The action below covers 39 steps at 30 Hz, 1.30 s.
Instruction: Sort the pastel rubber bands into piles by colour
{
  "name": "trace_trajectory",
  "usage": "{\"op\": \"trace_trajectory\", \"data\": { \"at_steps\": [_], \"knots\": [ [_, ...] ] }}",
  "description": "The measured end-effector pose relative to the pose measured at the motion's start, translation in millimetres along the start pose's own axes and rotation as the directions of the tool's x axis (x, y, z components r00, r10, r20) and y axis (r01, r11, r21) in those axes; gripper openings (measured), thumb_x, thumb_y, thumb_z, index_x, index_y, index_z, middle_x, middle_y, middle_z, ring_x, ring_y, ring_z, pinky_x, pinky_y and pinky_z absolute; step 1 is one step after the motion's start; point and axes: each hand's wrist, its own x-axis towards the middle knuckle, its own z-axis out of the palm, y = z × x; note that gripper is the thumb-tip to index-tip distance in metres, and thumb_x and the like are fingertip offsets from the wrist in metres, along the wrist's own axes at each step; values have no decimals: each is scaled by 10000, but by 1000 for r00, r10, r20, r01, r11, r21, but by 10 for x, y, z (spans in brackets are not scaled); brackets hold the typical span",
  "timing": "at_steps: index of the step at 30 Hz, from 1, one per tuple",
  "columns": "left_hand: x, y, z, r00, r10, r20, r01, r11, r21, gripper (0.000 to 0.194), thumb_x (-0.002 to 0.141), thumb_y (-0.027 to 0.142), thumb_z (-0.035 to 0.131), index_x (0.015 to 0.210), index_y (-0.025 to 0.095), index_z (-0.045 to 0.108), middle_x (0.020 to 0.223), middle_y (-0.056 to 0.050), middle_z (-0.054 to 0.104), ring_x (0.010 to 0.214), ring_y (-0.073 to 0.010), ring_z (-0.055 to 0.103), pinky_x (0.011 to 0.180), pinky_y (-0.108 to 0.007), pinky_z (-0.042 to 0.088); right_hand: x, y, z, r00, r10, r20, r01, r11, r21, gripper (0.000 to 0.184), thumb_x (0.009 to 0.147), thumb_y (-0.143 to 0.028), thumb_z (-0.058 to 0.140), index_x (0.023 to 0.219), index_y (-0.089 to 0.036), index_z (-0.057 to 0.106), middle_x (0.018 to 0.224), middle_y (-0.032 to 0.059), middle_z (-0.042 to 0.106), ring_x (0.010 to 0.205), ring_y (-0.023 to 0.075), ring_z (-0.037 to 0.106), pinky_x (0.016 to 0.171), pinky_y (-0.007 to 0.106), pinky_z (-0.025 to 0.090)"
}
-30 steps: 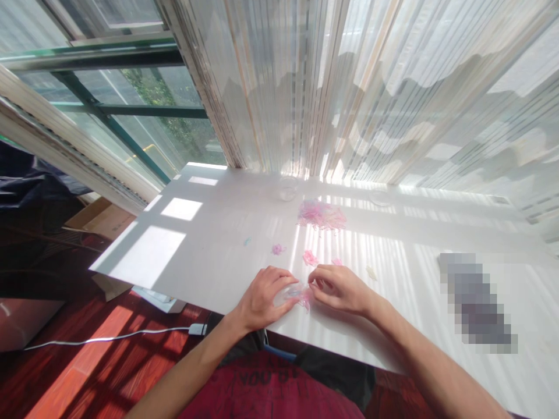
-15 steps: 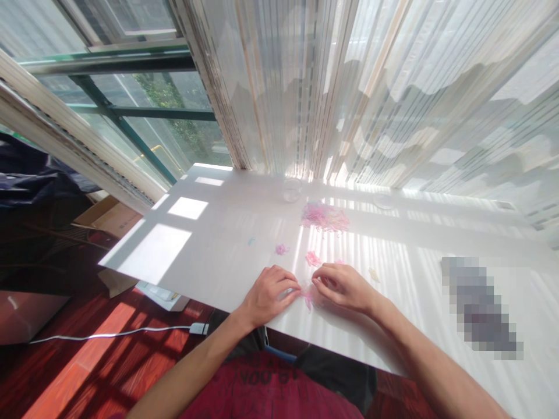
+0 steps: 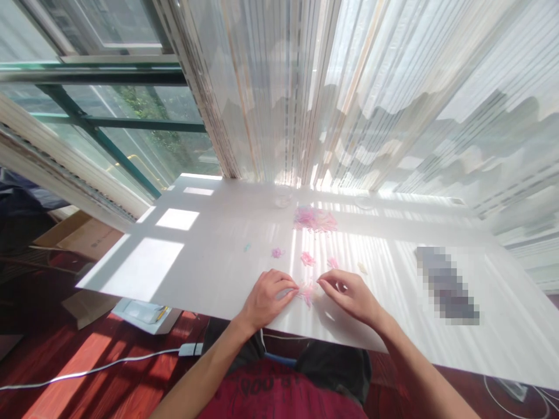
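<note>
My left hand [image 3: 271, 299] rests at the table's near edge, thumb and fingertips pinched together beside a small bunch of thin pink strands [image 3: 307, 294]. What that pinch holds, if anything, is too small to make out. Just right of the bunch is my right hand [image 3: 345, 294], its thumb and forefinger also closed at the tips; anything between them does not show. Beyond the hands lie a small purple clump [image 3: 277, 253], a coral-pink clump [image 3: 307, 258], a pink clump [image 3: 332, 263], a yellowish piece [image 3: 362, 267] and a tiny teal piece [image 3: 247, 247]. Farther back spreads a larger pink-and-purple pile [image 3: 315, 219].
On the white table [image 3: 227, 233] a clear round container [image 3: 283, 196] and a clear lid-like disc [image 3: 363, 202] stand near the curtain [image 3: 279, 93]. A blurred dark object [image 3: 448, 285] lies at right. Below left are a cardboard box [image 3: 82, 233] and a white cable [image 3: 91, 368].
My right hand has drawn slightly right, away from my left. A clear thing seen earlier by the left fingers no longer shows distinctly. The pink bunch looks more spread out. The view has shifted.
</note>
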Motion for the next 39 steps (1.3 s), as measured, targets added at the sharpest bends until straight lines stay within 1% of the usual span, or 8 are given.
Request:
{"op": "trace_trajectory", "data": {
  "at_steps": [3,7,12,15,18,22,31,39],
  "knots": [
    [-9,-2,-16,1000,-4,0,5,999,-35,82,945,181,675,966,232,735,965,-24,751,926,-187,687,842,-346,483,-238,-8,77,984,147,-98,-143,989,46,287,962,-429,579,878,-207,740,767,31,744,606,153,606,562,265,470],
    [-15,-3,-24,1000,-12,-2,12,998,-65,74,945,173,669,953,226,720,942,-19,763,907,-189,698,835,-346,476,-448,27,184,957,226,-181,-210,972,101,303,939,-464,605,914,-198,748,748,37,733,582,158,606,553,269,486],
    [-23,-10,-26,1000,-18,-14,17,996,-91,81,942,161,666,945,226,714,897,-1,769,831,-171,703,812,-331,479,-457,60,282,939,193,-284,-182,981,65,264,919,-432,626,907,-198,748,708,29,702,571,155,594,553,268,486],
    [-24,-22,-28,999,-33,-28,30,994,-105,85,934,153,671,931,223,718,869,6,765,765,-153,691,805,-322,493,-436,62,320,934,170,-315,-164,985,48,241,915,-407,630,912,-196,746,680,17,676,562,149,592,551,263,483],
    [-25,-35,-24,998,-47,-41,42,993,-114,92,923,141,677,922,221,723,869,6,767,755,-151,691,809,-319,508,-444,59,345,925,166,-340,-163,986,38,228,917,-391,631,918,-193,744,695,20,678,581,150,601,568,264,487],
    [-30,-47,-11,997,-68,-49,62,992,-110,80,912,158,695,912,228,734,852,7,769,728,-153,685,797,-323,523,-454,41,354,922,166,-351,-166,986,30,223,919,-385,630,916,-194,746,727,30,694,606,153,607,588,268,490],
    [-27,-39,-13,992,-95,-77,85,989,-124,61,932,249,697,913,231,752,844,-6,772,695,-153,671,753,-312,548,-416,15,321,922,143,-361,-139,990,38,233,910,-399,635,888,-199,751,686,19,675,570,144,575,555,263,475],
    [-33,-90,1,996,-58,-64,49,990,-135,120,954,296,663,913,239,760,838,-12,771,695,-160,665,743,-321,541,-411,13,300,922,151,-358,-154,988,21,214,914,-380,642,894,-207,765,704,17,674,590,144,578,575,263,488]
  ]
}}
